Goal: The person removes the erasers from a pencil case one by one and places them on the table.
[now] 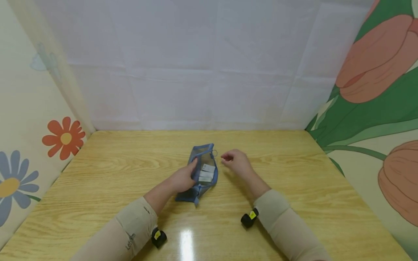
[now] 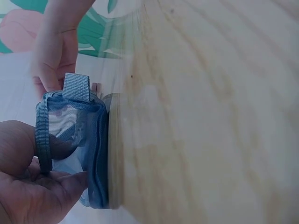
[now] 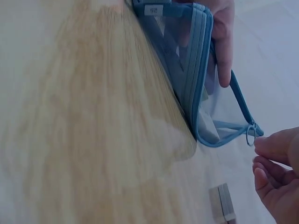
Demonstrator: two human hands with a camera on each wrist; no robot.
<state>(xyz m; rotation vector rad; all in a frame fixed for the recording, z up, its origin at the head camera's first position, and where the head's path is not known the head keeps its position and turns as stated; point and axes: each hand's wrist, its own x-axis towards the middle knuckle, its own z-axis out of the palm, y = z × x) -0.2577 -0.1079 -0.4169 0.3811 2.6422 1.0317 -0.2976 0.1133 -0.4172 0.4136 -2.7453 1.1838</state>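
A blue mesh zip pouch (image 1: 192, 170) lies on the wooden table, its top gaping open. Small whitish packs (image 1: 207, 173) show inside. My left hand (image 1: 184, 178) grips the pouch's near-left side, thumb over the edge; the left wrist view shows its fingers around the blue mesh (image 2: 96, 140). My right hand (image 1: 239, 162) hovers just right of the pouch's far corner, fingers loosely bent with nothing between them. Close by its thumb hangs a metal ring (image 3: 251, 134) on the zipper. A fabric tab (image 2: 76, 87) stands out at the pouch's end.
The wooden table (image 1: 130, 156) runs back to a white cloth (image 1: 183, 90). Flower-painted walls (image 1: 369, 119) stand at both sides. A small grey block-like thing (image 3: 222, 203) appears below my right hand in the right wrist view. Black devices (image 1: 158, 237) are strapped at both wrists.
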